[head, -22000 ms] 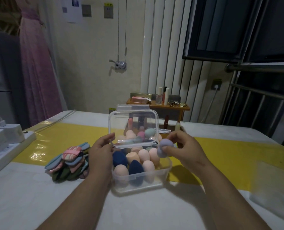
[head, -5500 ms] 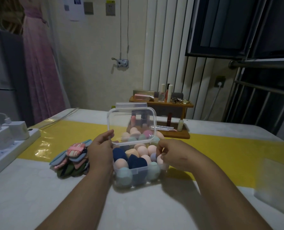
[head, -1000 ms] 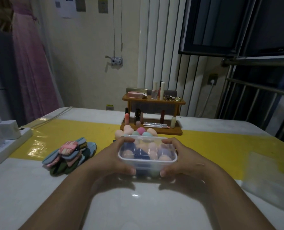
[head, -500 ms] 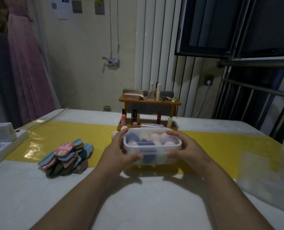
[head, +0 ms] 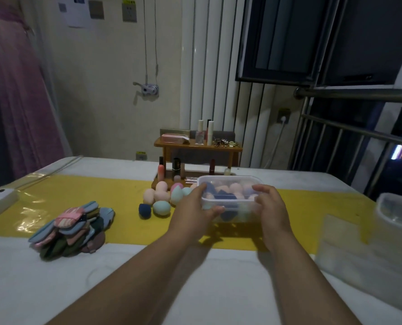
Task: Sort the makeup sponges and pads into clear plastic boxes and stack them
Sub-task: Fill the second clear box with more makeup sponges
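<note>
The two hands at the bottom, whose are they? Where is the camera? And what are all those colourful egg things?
They belong to a person, not a machine. A small camera sits on the person's head and looks forward and down, so you see their own arms from above. The left hand and the right hand hold a clear plastic box by its two ends. Its lid is on, and it is full of egg-shaped sponges for putting on makeup. Some loose sponges lie just left of the box, on the yellow strip of the table. Further left is a pile of flat makeup pads. At the right edge stands another clear box. Behind is a little wooden rack with bottles.
</note>
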Demonstrator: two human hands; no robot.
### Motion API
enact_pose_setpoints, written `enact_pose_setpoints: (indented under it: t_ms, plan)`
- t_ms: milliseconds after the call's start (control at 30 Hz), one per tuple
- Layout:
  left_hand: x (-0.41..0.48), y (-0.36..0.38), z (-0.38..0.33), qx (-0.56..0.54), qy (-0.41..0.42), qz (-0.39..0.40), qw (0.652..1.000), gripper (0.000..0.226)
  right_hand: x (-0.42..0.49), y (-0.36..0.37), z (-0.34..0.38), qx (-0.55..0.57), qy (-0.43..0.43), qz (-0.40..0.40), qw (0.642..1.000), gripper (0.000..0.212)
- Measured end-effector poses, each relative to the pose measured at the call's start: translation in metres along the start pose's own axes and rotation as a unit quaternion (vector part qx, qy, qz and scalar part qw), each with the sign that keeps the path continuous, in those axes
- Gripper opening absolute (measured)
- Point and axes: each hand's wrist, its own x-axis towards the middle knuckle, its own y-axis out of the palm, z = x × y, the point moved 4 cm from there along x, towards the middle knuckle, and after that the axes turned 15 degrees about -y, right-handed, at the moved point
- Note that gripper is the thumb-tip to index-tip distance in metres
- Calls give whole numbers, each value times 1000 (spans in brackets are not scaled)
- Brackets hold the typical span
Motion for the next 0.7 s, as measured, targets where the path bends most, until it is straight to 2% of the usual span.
enact_pose_setpoints:
  t_ms: [100, 300, 500, 700]
  plan:
    - [5, 24, -4, -21, 4, 18, 1000, 69, 6, -12, -4, -38, 2, -58, 998, 25]
    - [16, 52, -4, -113, -9, 37, 993, 58, 8, -27, -11, -98, 26, -112, 989, 24]
    - [26, 78, -10, -124, 3, 75, 990, 55, 9, -39, -13, -162, -1, -172, 972, 18]
    - [32, 99, -13, -128, -9, 107, 986, 48, 4, -49, -9, -216, -7, -228, 949, 27]
